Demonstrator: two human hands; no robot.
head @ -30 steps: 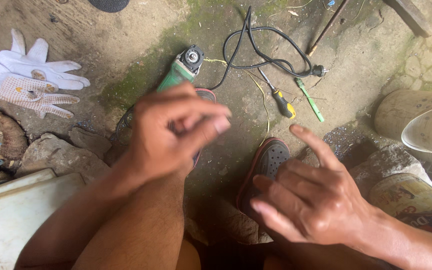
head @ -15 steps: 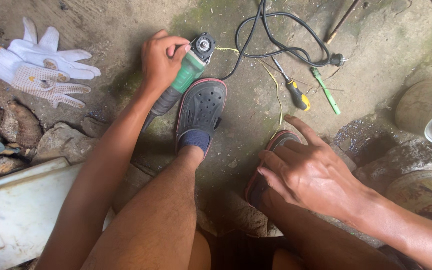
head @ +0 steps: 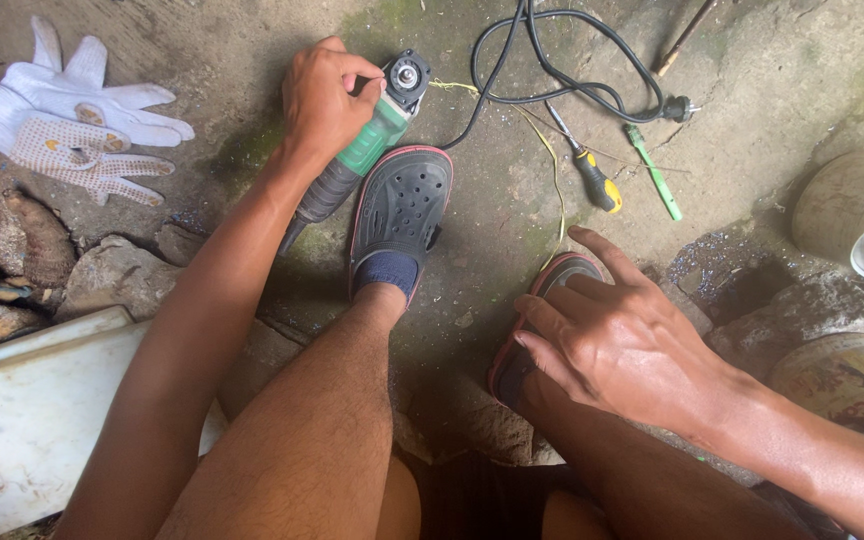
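**Left hand on grinder, right hand hovering open**

On the concrete floor (head: 752,90), far-centre, a green and black angle grinder (head: 367,150) is lying w/ its disc head pointing far-right. The left hand (head: 322,100) is closing round the grinder's green body, fingers curling over the top. Just right of it, touching or nearly so, a dark clog (head: 399,215) is sitting on the person's left foot. The right hand (head: 622,340) is spreading open near-right, fingers apart, gripping nothing, hanging over a second clog (head: 552,285). A black power cable (head: 562,60) is looping at the far edge, running twd the grinder. A screwdriver w/ yellow and black handle (head: 592,175) and a green stick-like tool (head: 652,170) are lying right of the cable. White work gloves (head: 72,115) are resting far-left, well apart from the hands.
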